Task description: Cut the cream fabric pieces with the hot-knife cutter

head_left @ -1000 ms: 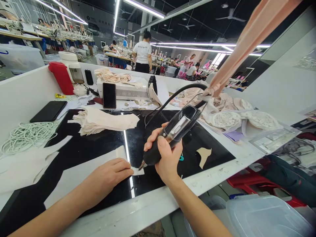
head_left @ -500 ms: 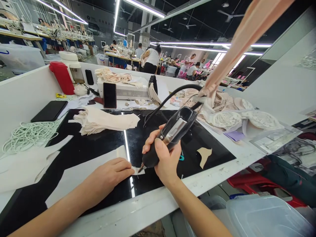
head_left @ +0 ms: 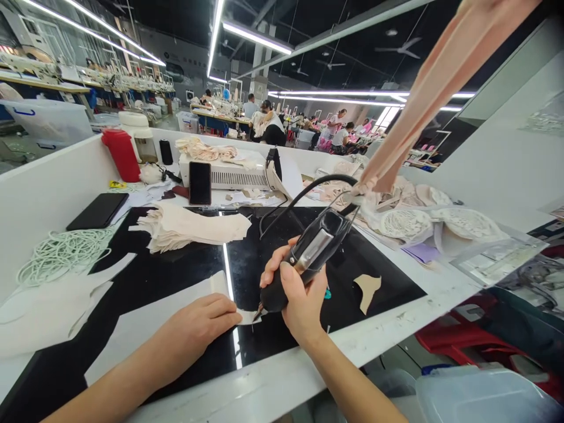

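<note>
My right hand (head_left: 304, 302) is wrapped around a black corded electric hot knife (head_left: 314, 247), tilted with its pointed metal tip down to the left. That tip touches or nearly touches the right end of a small pale fabric strip (head_left: 249, 316) on the black glossy board (head_left: 282, 346). Palm down, my left hand (head_left: 207, 317) lies with its fingers flat over the strip, hiding part of it. A larger white sheet (head_left: 132, 332) lies under my left hand and forearm. A pink fabric band (head_left: 409, 106) runs up from the tool's back end.
A stack of cream fabric pieces (head_left: 189, 228) lies behind my hands. A tan scrap (head_left: 368, 291) is to the right. Green cord (head_left: 66, 255) and a black phone-like case (head_left: 97, 211) are left. An upright phone (head_left: 200, 183) leans against a white box (head_left: 238, 170). Lace bra cups (head_left: 405, 225) sit right.
The camera view has tilted up slightly, so the table sits lower in the picture. The tool tip has moved a little to the right of my left fingertips. Both hands keep their poses.
</note>
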Demonstrator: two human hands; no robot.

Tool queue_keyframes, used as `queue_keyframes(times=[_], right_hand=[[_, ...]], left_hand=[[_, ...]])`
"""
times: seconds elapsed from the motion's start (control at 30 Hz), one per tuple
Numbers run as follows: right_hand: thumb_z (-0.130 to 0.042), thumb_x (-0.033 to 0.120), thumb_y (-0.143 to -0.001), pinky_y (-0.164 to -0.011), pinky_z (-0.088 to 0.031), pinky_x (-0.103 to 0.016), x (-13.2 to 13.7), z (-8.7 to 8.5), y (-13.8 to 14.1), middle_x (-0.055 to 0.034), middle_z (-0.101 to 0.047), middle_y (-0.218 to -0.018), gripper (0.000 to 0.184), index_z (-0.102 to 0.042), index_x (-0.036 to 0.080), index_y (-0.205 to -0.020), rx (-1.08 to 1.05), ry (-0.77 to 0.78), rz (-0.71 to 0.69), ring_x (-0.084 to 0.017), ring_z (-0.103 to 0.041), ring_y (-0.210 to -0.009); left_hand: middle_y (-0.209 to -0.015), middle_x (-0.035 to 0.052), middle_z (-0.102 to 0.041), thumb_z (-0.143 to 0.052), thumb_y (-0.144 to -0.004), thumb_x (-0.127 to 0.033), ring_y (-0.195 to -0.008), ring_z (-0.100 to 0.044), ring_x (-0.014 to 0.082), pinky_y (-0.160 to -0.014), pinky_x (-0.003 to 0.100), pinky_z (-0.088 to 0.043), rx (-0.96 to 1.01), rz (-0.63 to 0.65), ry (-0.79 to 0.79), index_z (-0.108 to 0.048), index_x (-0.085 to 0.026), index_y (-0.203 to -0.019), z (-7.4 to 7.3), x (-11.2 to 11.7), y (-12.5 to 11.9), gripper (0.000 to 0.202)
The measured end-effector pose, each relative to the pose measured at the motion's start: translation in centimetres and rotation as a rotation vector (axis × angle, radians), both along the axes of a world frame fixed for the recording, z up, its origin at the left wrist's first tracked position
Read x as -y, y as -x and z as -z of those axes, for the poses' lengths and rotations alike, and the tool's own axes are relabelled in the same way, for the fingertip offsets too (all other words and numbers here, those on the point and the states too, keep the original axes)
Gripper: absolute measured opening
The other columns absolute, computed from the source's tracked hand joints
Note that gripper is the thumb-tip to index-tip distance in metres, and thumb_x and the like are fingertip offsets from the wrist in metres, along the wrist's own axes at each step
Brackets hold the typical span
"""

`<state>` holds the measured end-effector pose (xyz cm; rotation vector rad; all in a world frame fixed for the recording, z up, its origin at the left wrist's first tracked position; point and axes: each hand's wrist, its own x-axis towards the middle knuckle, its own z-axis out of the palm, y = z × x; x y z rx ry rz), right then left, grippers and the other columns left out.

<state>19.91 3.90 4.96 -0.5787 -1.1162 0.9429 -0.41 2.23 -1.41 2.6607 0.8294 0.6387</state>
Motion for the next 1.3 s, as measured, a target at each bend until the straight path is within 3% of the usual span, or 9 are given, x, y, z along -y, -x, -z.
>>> queue_keyframes(times=[0.3,0.47,0.6,0.8,0.93,1.17,1.3], right_hand=[[-0.075,0.031,-0.087,-0.053,-0.054,-0.027,-3.0,0.0,-1.8,0.0066,-0.064,-0.079,0.034,-0.051,0.026,-0.111,0.009,0.015,0.129,-0.010,-0.060,-0.054],[-0.075,0.031,-0.089,-0.054,-0.056,-0.026,-4.7,0.0,-2.1,0.0077,-0.064,-0.077,0.033,-0.051,0.026,-0.111,0.007,-0.007,0.164,-0.011,-0.059,-0.056],[-0.075,0.030,-0.087,-0.054,-0.056,-0.026,-5.4,-0.1,-1.4,0.0072,-0.064,-0.077,0.028,-0.053,0.025,-0.103,0.005,-0.012,0.158,-0.010,-0.059,-0.055],[-0.076,0.030,-0.084,-0.053,-0.056,-0.026,-5.4,-0.7,-0.4,0.0079,-0.064,-0.074,0.027,-0.053,0.024,-0.096,-0.017,-0.008,0.151,-0.010,-0.059,-0.053],[-0.076,0.030,-0.084,-0.053,-0.057,-0.026,-4.9,-1.1,-0.4,0.0085,-0.064,-0.074,0.026,-0.053,0.025,-0.094,-0.040,-0.026,0.134,-0.010,-0.059,-0.052],[-0.075,0.029,-0.085,-0.054,-0.054,-0.024,-4.0,-1.0,-0.1,0.0091,-0.063,-0.074,0.025,-0.052,0.025,-0.094,-0.041,-0.009,0.091,-0.009,-0.059,-0.052],[-0.077,0.030,-0.082,-0.052,-0.054,-0.023,-3.7,-1.0,0.4,0.0092,-0.062,-0.074,0.029,-0.052,0.025,-0.097,-0.046,0.023,0.081,-0.009,-0.059,-0.052]], left_hand=[[-0.116,0.0044,-0.071,-0.044,-0.102,-0.005,-0.105,-0.068,0.0202,-0.096,0.032,-0.059,0.018,-0.124,-0.047,-0.067,-0.024,-0.116,-0.4,-0.9,1.3,0.033],[-0.114,0.0028,-0.071,-0.044,-0.099,-0.001,-0.103,-0.068,0.0204,-0.092,0.030,-0.058,-0.055,-0.138,-0.037,-0.069,-0.025,-0.117,-0.4,-0.9,1.5,0.039],[-0.104,0.0022,-0.071,-0.044,-0.099,-0.005,-0.091,-0.068,0.0182,-0.081,0.025,-0.057,-0.042,-0.184,-0.049,-0.071,-0.025,-0.108,-0.7,-0.2,0.9,0.035],[-0.092,0.0001,-0.069,-0.044,-0.108,-0.024,-0.076,-0.070,0.0149,-0.070,0.022,-0.054,-0.012,-0.251,0.137,-0.073,-0.027,-0.100,-2.1,0.9,0.5,0.030],[-0.092,-0.0005,-0.069,-0.044,-0.108,-0.031,-0.075,-0.070,0.0151,-0.068,0.024,-0.052,-0.066,-0.266,0.266,-0.073,-0.027,-0.099,-3.1,0.5,1.0,0.030],[-0.123,0.0050,-0.069,-0.057,-0.104,-0.031,-0.115,-0.067,0.0233,-0.101,0.039,-0.055,-0.052,-0.116,0.080,-0.064,-0.026,-0.122,-3.7,-3.9,1.7,0.020],[-0.144,0.0094,-0.062,-0.073,-0.095,-0.030,-0.136,-0.058,0.0276,-0.115,0.049,-0.048,-0.108,-0.054,0.129,-0.059,-0.027,-0.136,-3.7,-6.1,1.3,0.043]])
